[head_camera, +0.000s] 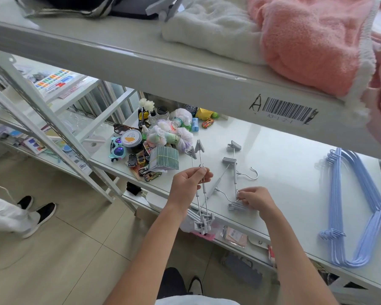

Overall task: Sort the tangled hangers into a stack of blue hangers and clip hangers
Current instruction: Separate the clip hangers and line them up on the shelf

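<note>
Now both hands are on grey clip hangers, blue ones stacked apart.

Left hand (188, 180) fingers are pinched together on the wires of two grey clip hangers (201, 190), held upright past the shelf (284, 164) edge, clips hanging at the bottom. Right hand (254, 200) fingers are pinched on the tangled clip hangers (234, 172) lying on the shelf, a metal hook (252, 173) curling beside them. Well to the right lies the stack of blue hangers (356, 208). Toys and sunglasses (117, 147) crowd the left.
</note>
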